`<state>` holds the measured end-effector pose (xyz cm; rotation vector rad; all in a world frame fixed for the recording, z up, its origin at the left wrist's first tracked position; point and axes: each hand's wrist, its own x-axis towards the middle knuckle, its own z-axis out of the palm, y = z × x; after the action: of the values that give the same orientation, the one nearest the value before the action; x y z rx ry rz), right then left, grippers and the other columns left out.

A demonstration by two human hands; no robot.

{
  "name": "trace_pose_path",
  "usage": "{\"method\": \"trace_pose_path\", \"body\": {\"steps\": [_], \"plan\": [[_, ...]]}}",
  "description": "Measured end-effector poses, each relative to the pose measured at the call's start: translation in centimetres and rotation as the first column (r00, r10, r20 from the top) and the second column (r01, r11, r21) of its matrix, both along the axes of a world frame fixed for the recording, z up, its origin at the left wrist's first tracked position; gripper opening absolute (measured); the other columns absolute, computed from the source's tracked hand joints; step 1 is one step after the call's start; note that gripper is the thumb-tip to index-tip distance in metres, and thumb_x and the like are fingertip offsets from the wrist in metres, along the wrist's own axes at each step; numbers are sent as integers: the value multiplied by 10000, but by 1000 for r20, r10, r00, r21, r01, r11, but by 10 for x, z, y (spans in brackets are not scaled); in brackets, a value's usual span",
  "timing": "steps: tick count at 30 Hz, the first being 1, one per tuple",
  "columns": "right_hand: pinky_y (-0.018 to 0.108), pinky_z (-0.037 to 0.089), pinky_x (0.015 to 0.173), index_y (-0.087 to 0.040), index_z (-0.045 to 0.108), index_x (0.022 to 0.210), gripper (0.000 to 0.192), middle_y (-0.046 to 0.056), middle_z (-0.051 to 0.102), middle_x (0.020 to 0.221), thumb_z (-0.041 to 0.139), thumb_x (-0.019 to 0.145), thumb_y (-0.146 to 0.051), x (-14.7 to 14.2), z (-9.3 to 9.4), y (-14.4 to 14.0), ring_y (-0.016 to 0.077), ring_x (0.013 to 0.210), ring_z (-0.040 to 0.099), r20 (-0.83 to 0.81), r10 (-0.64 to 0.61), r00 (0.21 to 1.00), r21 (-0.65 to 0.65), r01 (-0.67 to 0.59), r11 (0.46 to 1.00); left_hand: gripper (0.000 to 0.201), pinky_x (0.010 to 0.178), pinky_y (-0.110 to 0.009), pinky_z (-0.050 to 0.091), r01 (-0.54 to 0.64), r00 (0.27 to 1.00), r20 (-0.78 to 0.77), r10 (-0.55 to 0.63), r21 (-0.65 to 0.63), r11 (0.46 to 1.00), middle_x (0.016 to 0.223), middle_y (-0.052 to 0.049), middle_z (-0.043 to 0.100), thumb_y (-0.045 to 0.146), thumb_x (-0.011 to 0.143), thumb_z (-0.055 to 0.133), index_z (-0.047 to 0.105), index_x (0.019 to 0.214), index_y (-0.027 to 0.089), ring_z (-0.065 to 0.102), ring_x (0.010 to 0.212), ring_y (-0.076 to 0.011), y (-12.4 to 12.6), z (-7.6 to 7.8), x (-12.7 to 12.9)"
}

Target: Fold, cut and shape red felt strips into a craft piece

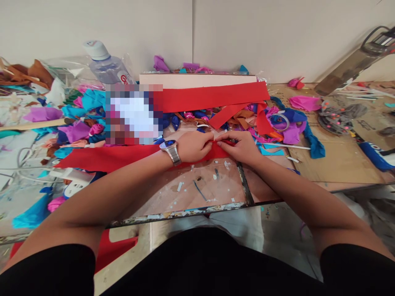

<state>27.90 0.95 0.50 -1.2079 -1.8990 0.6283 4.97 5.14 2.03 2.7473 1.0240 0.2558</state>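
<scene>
Nearest, at 6 o'clock, beware of scraps (179, 187) on tabletop (203, 176), liable to cling to dragged cloth. At dial centre, pinching red strip (129, 156) with left hand (193, 146) and right hand (239, 146), thumbs to fingers, tips close together; could lose alignment through one slackened pinch. Trailing to 9 o'clock past watch (170, 151); might snag on white socket block (74, 187) under sharp pull. Farther, at 12 o'clock, risk confusing with second red strip (212, 97) through matching colour. Farthest, at 10 o'clock, could topple bottle (108, 68) by tugging nearby offcuts (77, 131).
</scene>
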Motion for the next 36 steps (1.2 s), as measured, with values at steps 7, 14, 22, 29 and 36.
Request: {"method": "trace_pose_path", "body": {"steps": [7,14,22,29,36], "plan": [[354,650,840,-206,860,989,164,66,871,992,764,885,-289,-1,0,0,253,907,820,-41,-6,999,-31,5,1000,350,692,-370,377,32,999,-19,-31,60,998,1007,-111,799,360,1083,401,710,1129,205,716,846,-253,-2,2,0],[354,665,857,-200,850,987,221,74,865,981,820,867,-383,0,-5,4,246,904,813,-130,13,991,-127,-30,991,391,697,-373,380,35,999,37,-36,39,999,939,-116,793,380,1086,425,749,970,194,690,807,-244,0,2,0],[336,627,811,-189,848,953,207,69,858,953,793,901,-382,1,-4,4,234,864,790,-64,19,998,-135,-27,991,415,701,-369,390,34,999,5,-34,47,998,897,-111,779,387,1073,423,761,930,194,663,774,-241,1,2,0],[324,580,741,-191,837,882,155,55,847,887,768,886,-330,3,-4,7,224,796,765,-38,-50,998,-98,46,994,380,719,-380,417,-87,996,3,86,52,995,914,-129,783,319,1026,431,786,979,191,683,805,-264,5,2,-2],[324,570,738,-198,840,868,141,43,847,879,759,880,-312,4,-4,7,218,781,758,-27,-74,997,-94,72,993,375,735,-397,447,-224,973,-53,227,53,973,982,-151,800,311,1009,442,796,1011,187,731,874,-311,6,6,-1]]}}
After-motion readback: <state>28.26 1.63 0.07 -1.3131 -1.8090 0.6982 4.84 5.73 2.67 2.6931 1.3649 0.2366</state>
